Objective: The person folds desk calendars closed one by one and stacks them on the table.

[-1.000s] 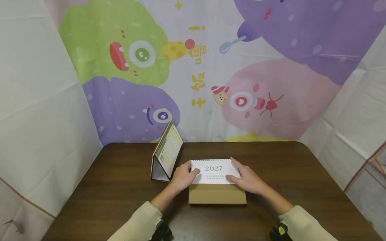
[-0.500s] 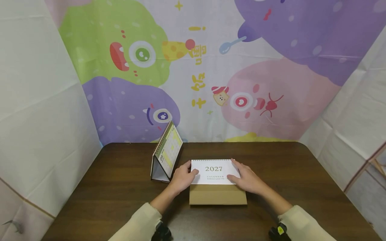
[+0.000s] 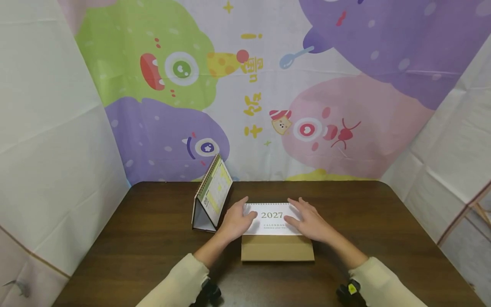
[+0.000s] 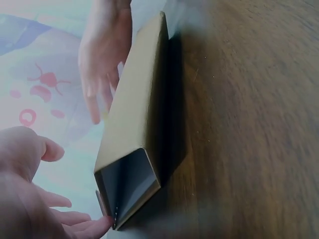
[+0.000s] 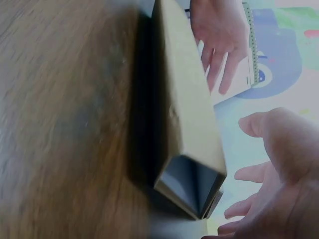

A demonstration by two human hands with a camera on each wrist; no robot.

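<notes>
A desk calendar with a white "2027" cover [image 3: 271, 221] and a folded kraft-brown stand [image 3: 277, 249] sits in front of me on the table. On its left side is my left hand [image 3: 235, 224], thumb over the cover's edge. My right hand [image 3: 312, 222] mirrors it on the other side. Both wrist views show spread, fairly straight fingers; neither hand grips the calendar. In the left wrist view, fingertips of the left hand [image 4: 22, 179] come right at the open end of the stand [image 4: 127, 107]. A gap separates the right hand [image 5: 294, 169] from the stand [image 5: 192, 99] in the right wrist view.
A second desk calendar [image 3: 216, 194], spiral-bound with green and yellow pages, stands upright just left of my left hand. The dark wooden table [image 3: 345, 198] ends at a cartoon-monster cloth [image 3: 253, 162] behind. White cloth walls [image 3: 57, 128] flank both sides.
Both hands have loosened from the sides of the 2027 calendar, their fingers lifting and spreading, with the thumbs shifted inward over the cover. The calendar has hardly moved.
</notes>
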